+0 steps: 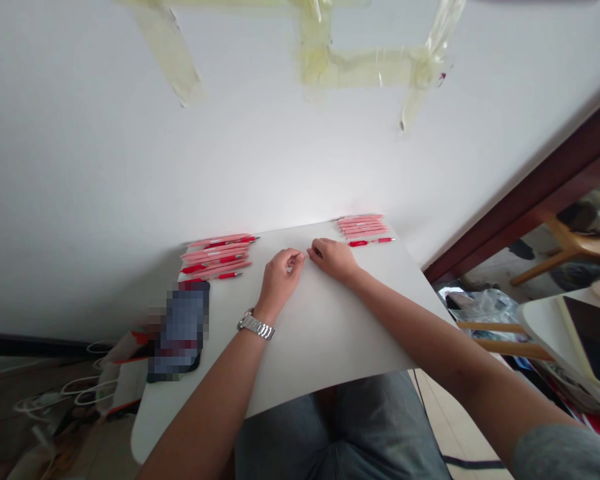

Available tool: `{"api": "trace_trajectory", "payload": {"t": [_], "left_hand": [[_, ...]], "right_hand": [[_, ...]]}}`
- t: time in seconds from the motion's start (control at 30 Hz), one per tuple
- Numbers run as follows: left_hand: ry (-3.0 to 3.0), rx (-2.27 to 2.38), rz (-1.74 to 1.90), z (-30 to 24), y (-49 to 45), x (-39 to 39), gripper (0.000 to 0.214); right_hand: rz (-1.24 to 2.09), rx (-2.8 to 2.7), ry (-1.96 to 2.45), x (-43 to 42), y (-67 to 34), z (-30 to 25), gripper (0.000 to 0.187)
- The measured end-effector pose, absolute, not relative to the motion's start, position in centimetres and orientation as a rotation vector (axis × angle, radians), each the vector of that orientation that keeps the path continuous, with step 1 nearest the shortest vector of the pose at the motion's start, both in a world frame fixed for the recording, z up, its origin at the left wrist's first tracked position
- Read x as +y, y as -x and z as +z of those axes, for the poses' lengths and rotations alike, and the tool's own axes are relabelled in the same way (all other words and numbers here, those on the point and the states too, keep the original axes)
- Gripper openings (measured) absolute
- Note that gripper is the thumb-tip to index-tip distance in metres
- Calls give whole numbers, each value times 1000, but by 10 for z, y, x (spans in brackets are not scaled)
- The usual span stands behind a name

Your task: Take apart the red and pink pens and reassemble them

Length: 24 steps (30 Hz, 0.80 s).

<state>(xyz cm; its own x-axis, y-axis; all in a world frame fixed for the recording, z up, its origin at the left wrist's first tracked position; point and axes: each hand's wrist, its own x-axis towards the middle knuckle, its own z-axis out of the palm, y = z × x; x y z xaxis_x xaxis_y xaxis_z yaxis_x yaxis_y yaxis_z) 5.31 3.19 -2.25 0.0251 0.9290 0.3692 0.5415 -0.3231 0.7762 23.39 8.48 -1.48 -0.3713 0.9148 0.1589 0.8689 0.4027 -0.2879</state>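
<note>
My left hand, with a silver watch on its wrist, is closed over the middle of the white table, thumb and fingertips together. Close to its fingertips is my right hand, its fingers curled in. Anything between the fingers of either hand is hidden or too small to make out. Left of my hands lies a pile of pink pens mixed with red ones, such as a red pen at its near side. Beyond my right hand, several pink pens lie in a row, with another red pen in front.
A phone with a blurred-out screen lies at the table's left edge. The white wall, with yellowed tape on it, rises behind the table. At right stand a wooden stool and a white surface bearing a dark-screened tablet.
</note>
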Motion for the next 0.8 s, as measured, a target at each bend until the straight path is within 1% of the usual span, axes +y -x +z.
{"api": "trace_trajectory", "payload": {"t": [0.13,0.23,0.3,0.43,0.5,0.6,0.73,0.8], "left_hand": [[-1828,1453,1202,-20,-50,33,26],[-1823,1400,1182,-7,-38,36,26],[-1895,1451,1219,7,-23,39,26],[-2116,1640,1178,32,30,48,25],[-2232,1800,1109,39,63,52,25],[-2379,1951,876,42,108,61,27],[-2416,1957,600,37,144,73,27],[-2324,1916,569,36,150,78,23]], "right_hand": [[217,-2389,1569,85,-232,-12,31],[217,-2395,1573,87,-231,-11,30],[228,-2400,1572,87,-232,-10,29],[261,-2398,1538,87,-235,-10,28],[272,-2388,1528,87,-235,-11,28],[289,-2379,1529,87,-235,-12,28],[303,-2373,1518,88,-235,-12,27],[306,-2373,1512,88,-236,-12,28]]}}
